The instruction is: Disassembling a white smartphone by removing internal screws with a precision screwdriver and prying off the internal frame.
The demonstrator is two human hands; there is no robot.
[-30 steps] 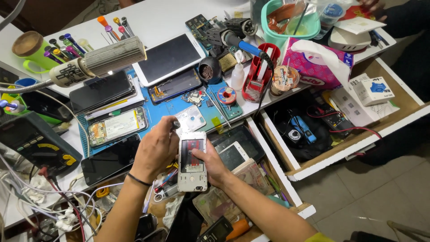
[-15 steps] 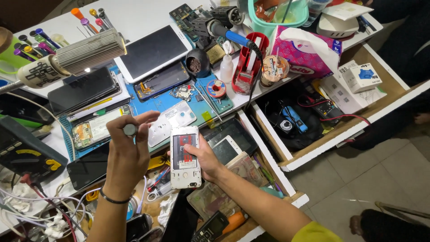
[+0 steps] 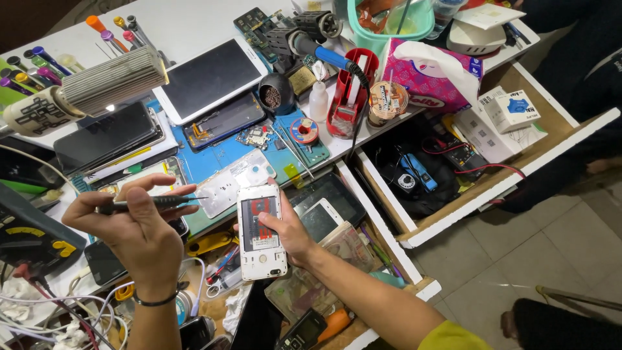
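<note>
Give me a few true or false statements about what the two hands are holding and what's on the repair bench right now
1. The right hand holds an opened white phone. True.
2. The left hand is empty. False: it grips a thin dark screwdriver.
3. The screwdriver tip touches the phone. False: it points toward it, apart.
4. A white tablet lies screen-up on the bench. True.
5. The drawer is closed. False: it stands pulled open.

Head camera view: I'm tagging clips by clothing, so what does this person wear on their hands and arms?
Both hands are bare, with no gloves. The left hand has a thin dark band around the wrist, and that forearm is uncovered. The right hand has nothing on it, and its forearm is bare up to a yellow-green sleeve at the bottom edge of the picture. No rings or watch show.
</note>
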